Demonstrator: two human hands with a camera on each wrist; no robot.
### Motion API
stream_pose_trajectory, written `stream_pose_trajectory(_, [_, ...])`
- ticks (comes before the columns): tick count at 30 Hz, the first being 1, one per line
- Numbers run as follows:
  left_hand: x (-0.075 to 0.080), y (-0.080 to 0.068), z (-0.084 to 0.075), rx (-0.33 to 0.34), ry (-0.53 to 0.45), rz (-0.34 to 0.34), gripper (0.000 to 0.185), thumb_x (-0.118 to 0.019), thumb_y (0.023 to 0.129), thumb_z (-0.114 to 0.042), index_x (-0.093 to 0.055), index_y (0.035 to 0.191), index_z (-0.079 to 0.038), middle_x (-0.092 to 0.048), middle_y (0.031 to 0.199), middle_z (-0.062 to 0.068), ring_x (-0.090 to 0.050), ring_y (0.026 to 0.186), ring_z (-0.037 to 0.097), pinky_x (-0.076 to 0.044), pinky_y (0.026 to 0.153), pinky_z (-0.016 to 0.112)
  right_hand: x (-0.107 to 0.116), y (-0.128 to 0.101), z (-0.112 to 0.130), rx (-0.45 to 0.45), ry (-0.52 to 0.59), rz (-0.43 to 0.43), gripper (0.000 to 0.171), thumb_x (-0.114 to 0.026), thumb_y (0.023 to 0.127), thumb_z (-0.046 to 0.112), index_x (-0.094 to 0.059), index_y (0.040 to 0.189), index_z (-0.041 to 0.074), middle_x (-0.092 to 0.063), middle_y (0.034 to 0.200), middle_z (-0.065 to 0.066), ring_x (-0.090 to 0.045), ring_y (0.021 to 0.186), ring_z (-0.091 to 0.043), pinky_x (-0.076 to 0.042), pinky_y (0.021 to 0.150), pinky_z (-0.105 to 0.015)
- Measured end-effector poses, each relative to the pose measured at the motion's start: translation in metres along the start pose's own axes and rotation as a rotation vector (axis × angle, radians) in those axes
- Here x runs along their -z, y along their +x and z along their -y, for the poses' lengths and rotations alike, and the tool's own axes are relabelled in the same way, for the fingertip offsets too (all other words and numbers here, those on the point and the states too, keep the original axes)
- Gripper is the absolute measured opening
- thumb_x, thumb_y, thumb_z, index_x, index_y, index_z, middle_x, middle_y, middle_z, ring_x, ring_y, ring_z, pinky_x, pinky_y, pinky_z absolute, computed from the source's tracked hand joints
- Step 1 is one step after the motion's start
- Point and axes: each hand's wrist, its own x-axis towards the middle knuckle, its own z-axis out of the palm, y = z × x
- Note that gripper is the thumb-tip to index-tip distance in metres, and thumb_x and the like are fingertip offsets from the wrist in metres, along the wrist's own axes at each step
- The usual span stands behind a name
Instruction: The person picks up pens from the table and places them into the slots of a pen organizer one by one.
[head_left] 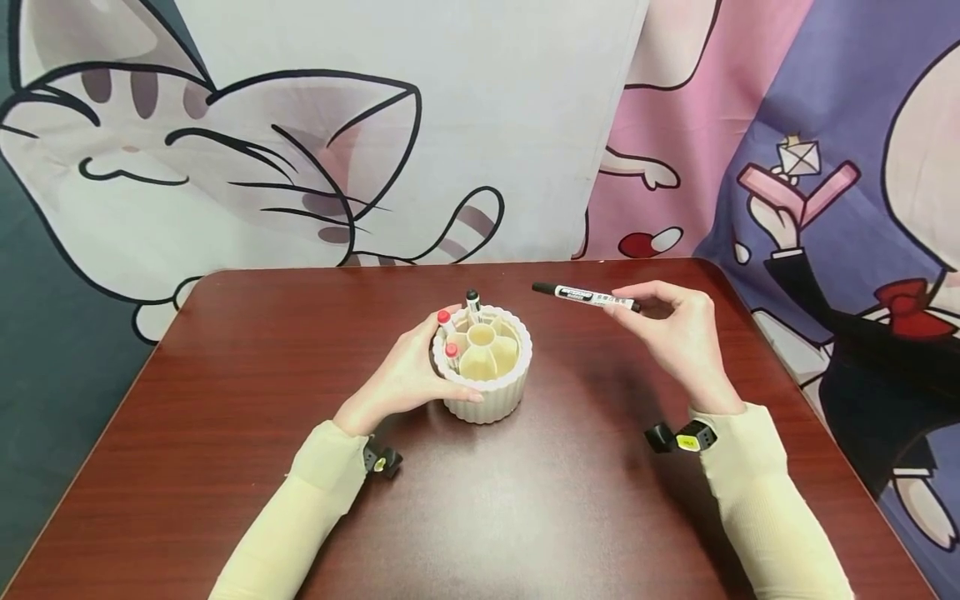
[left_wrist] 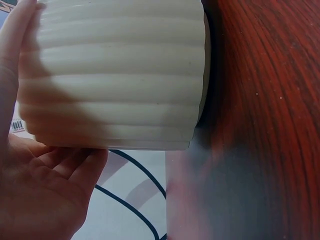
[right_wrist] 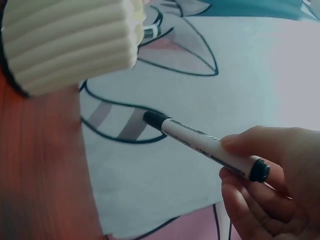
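Observation:
A cream, ribbed round pen organizer (head_left: 491, 403) with several compartments stands on the table. My left hand (head_left: 405, 371) holds its left side, the thumb along the front and the fingers round the back. Two red-capped markers (head_left: 452, 353) and one black-capped marker (head_left: 472, 302) stand in its left and rear compartments; their lower parts are hidden. To the right, my right hand (head_left: 678, 333) pinches a white whiteboard marker (right_wrist: 200, 142) near its end between thumb and fingers. The marker is raised above the table, its black cap pointing left toward the organizer.
The dark red wooden table (head_left: 225, 417) reaches back to a cartoon-printed cloth (head_left: 525, 108). Small black wrist cameras (head_left: 682, 437) sit on both cream sleeves (head_left: 300, 508).

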Motion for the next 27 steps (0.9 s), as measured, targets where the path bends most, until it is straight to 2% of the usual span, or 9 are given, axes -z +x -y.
stream_pose_trajectory(5, [0.000,0.000,0.001,-0.009,-0.018,-0.005,0.119,-0.099,0.053,-0.055,-0.043,0.152,-0.017,-0.059,0.134,-0.009,-0.056,0.118,0.010,-0.047,0.100,0.039,-0.006,0.001,0.018,0.018,0.134,-0.033,0.025,-0.086,0.085,0.020,-0.080,0.107,0.010,-0.072,0.089,-0.005,-0.065,0.072,-0.014,-0.052,0.064,-0.019])
stream_pose_trajectory(10, [-0.001,0.001,0.000,-0.010,-0.014,0.002,0.119,-0.099,0.054,-0.055,-0.042,0.152,-0.018,-0.059,0.134,-0.008,-0.056,0.119,0.011,-0.046,0.101,0.040,-0.008,0.000,0.047,0.045,0.197,-0.050,0.023,-0.083,0.085,0.006,-0.078,0.107,0.000,-0.071,0.084,-0.006,-0.064,0.068,-0.014,-0.050,0.062,-0.018])
stream_pose_trajectory(17, [0.000,0.001,0.000,-0.003,-0.027,0.005,0.119,-0.098,0.054,-0.055,-0.042,0.152,-0.017,-0.058,0.135,-0.008,-0.056,0.118,0.011,-0.047,0.100,0.040,-0.013,0.002,0.073,0.117,0.292,-0.025,0.023,-0.079,0.087,0.001,-0.076,0.109,-0.002,-0.070,0.085,-0.007,-0.065,0.072,-0.016,-0.055,0.073,-0.021])
stream_pose_trajectory(27, [-0.001,0.000,0.000,0.002,-0.031,0.006,0.118,-0.100,0.054,-0.053,-0.043,0.151,-0.018,-0.059,0.134,-0.007,-0.056,0.118,0.011,-0.046,0.100,0.039,-0.026,-0.005,0.084,0.148,0.335,0.006,0.026,-0.074,0.088,-0.005,-0.072,0.114,-0.006,-0.070,0.085,-0.013,-0.065,0.072,-0.015,-0.056,0.071,-0.022])
